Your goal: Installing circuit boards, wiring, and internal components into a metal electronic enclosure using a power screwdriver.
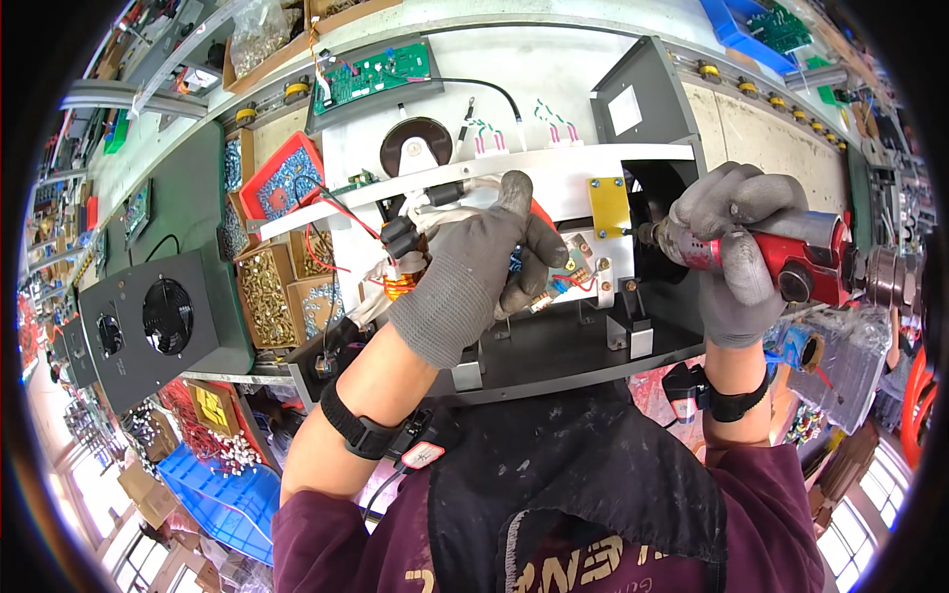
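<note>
My right hand (736,242), in a grey glove, grips a red power screwdriver (791,259) held level. Its metal nose points left, with the tip close to the lower right corner of a yellow plate (610,208); whether they touch I cannot tell. Over the middle of an open dark metal chassis (554,368), my gloved left hand (484,262) is closed, its fingers curled round small bluish screws (515,259) that show only in part. Beneath and beside that hand lie a small circuit board (578,272), wires and a white metal bar (474,168).
Left of the chassis stand a red bin (284,176) of bluish screws and a carton (267,296) of brass-coloured fasteners. A green circuit board (371,77) sits behind. A dark panel with fans (148,321) rests at far left. A blue bin (746,35) stands at back right.
</note>
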The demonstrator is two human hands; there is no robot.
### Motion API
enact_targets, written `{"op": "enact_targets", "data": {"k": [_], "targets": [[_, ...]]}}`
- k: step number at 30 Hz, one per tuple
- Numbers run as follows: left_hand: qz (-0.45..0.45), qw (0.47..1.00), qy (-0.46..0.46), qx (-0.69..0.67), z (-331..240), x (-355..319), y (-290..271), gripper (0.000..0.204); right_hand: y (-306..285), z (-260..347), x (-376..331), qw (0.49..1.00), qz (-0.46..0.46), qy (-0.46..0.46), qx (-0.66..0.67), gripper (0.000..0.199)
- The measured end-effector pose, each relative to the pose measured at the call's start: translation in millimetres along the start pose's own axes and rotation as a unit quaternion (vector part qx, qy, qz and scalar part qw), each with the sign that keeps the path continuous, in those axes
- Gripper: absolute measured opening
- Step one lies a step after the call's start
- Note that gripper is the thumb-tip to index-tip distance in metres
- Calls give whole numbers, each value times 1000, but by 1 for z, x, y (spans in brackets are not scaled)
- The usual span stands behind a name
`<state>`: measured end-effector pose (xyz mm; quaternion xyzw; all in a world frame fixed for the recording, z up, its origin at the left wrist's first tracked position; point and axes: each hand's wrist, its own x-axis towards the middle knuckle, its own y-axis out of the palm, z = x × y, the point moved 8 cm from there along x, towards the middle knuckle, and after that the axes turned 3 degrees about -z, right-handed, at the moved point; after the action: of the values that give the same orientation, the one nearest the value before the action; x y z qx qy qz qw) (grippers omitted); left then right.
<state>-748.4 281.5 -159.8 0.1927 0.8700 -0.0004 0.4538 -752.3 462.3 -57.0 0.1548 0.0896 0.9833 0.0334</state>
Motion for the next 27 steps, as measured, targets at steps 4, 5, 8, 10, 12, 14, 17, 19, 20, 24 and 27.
{"op": "enact_targets", "data": {"k": [4, 5, 8, 10, 12, 14, 17, 19, 20, 24, 27], "targets": [[12, 996, 58, 72, -8, -2, 1, 69, 2, 9, 8, 997, 21, 5, -69, 36], [17, 984, 111, 141, -15, -3, 2, 68, 1, 8, 12, 997, 29, 19, -76, 38], [39, 984, 124, 125, -15, 2, 3, 60, -3, 21, 23, 995, 7, -83, -63, 38], [42, 985, 94, 139, -11, 8, 0, 55, -2, 17, 29, 991, 23, -105, -75, 39], [52, 985, 82, 142, -9, 10, -1, 51, -6, 6, 31, 994, -2, -78, -79, 39], [72, 979, 84, 172, -9, 9, 1, 45, -10, 0, 34, 996, -10, -85, -14, 35], [73, 982, 99, 145, -14, 4, 0, 48, -17, 0, 33, 995, -28, -92, -29, 35], [68, 984, 79, 143, -14, 4, -2, 52, -18, -1, 32, 996, -24, -82, -12, 35], [72, 990, 57, 109, -11, 4, -1, 56, -21, -3, 32, 997, -37, -67, 6, 35], [61, 993, 17, 101, -5, 6, -1, 66, -21, -7, 34, 997, -45, -64, 9, 35], [46, 980, 131, 142, -20, 4, 2, 72, -8, -6, 35, 996, 15, -87, 12, 35]]}}
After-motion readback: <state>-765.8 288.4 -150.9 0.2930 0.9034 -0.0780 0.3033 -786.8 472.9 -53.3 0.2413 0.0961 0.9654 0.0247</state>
